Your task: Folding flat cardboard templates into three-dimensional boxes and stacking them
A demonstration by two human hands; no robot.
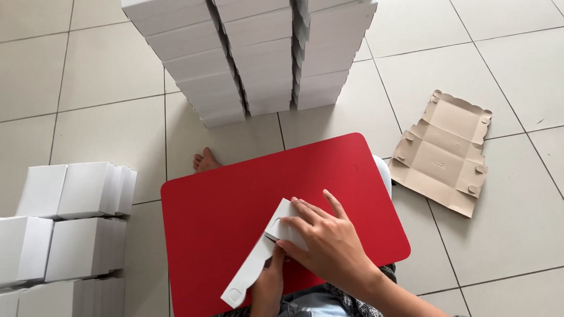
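A white cardboard box blank, partly folded, lies on a red tabletop over my lap. My right hand presses down on the blank's upper end, fingers spread flat and pointing left. My left hand comes up from below and grips the blank's near edge; the right hand and the cardboard cover most of it. The blank's long flap with a rounded tab hangs toward the table's front left.
Three tall stacks of white folded boxes stand on the tiled floor beyond the table. More white boxes are piled at the left. A flat brown cardboard blank lies at the right. My bare foot shows past the table's far edge.
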